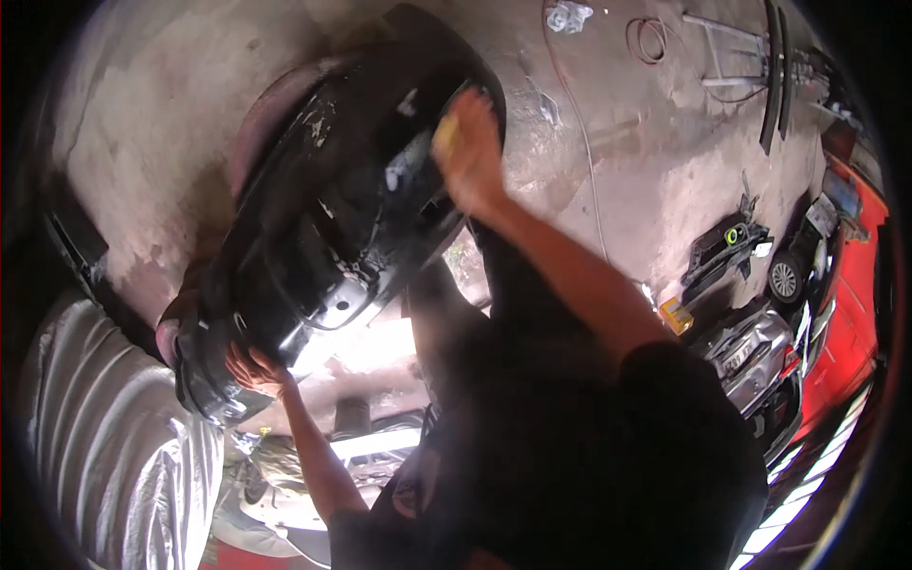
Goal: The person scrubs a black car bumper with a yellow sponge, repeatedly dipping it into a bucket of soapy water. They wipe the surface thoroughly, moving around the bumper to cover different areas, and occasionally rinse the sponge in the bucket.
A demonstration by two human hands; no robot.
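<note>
A large black car bumper (304,218) lies aslant before me, its surface scuffed and marked with pale worn patches. At its far right end, my right hand (470,157) is closed around a small yellow pad (446,136) pressed near the bumper's edge. Motion blurs that hand, and most of the pad is hidden by the fingers. Lower left, my left hand (256,369) lies with spread fingers on the bumper's near end. A round opening shows in the bumper between the hands.
Under the bumper, a reddish rounded support (271,119) shows. A silvery cover (114,437) drapes something at left. A thin hose (579,114) crosses the floor. To the right are a small yellow box (675,315), a wheel (785,277), a silver car panel (750,347) and a red car (850,313).
</note>
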